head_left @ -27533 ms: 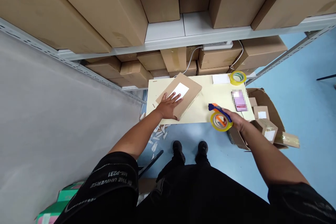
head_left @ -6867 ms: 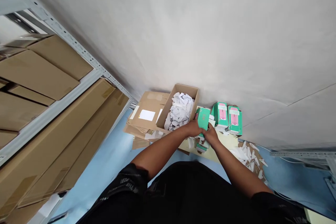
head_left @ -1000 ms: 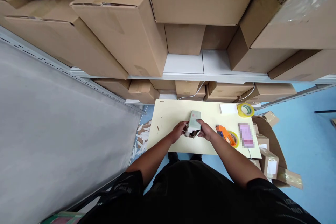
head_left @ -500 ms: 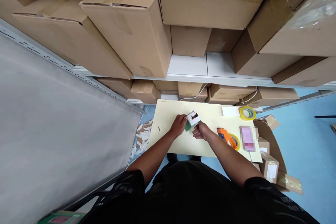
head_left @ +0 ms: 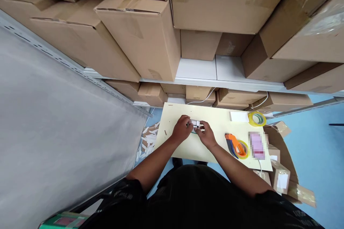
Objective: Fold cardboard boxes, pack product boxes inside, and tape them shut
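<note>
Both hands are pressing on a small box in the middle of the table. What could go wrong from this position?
The small box is mostly hidden between the left hand and the right hand, so a flap could perhaps fold crookedly unseen. The tape dispenser lies close beside the right forearm; a sideways sweep might knock it toward the table edge.

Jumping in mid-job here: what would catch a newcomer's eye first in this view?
Probably the stacked cardboard boxes crowding the shelving above. Below, on the pale yellow table, the left hand and right hand both grip a small white box. To the right lies an orange tape dispenser.
</note>
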A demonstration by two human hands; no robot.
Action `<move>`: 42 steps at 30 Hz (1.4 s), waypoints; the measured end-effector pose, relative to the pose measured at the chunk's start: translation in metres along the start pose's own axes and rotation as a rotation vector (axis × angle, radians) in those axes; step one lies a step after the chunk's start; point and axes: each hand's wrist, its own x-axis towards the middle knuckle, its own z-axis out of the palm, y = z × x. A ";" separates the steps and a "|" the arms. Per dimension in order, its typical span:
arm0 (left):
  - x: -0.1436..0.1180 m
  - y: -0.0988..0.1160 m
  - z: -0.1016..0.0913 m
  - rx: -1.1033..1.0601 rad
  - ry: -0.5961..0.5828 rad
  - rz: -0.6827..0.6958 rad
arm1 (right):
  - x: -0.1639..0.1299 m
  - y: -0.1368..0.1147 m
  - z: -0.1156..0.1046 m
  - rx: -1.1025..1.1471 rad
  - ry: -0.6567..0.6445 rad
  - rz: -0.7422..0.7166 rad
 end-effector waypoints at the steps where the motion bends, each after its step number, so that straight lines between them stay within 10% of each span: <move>1: 0.000 0.002 0.000 0.001 -0.009 -0.010 | -0.001 -0.002 0.001 -0.033 0.006 -0.002; 16: -0.018 0.004 -0.026 0.178 -0.425 0.072 | 0.006 -0.024 -0.004 -0.126 -0.019 0.075; 30: -0.001 0.013 -0.023 0.369 -0.354 0.024 | -0.012 -0.009 0.000 -0.211 -0.075 0.011; 37: 0.001 0.008 -0.021 0.345 -0.353 0.104 | -0.023 -0.007 -0.002 -0.570 0.013 -0.487; 42: -0.005 -0.019 -0.019 0.079 -0.207 -0.039 | -0.019 0.001 -0.002 -0.513 0.088 -0.473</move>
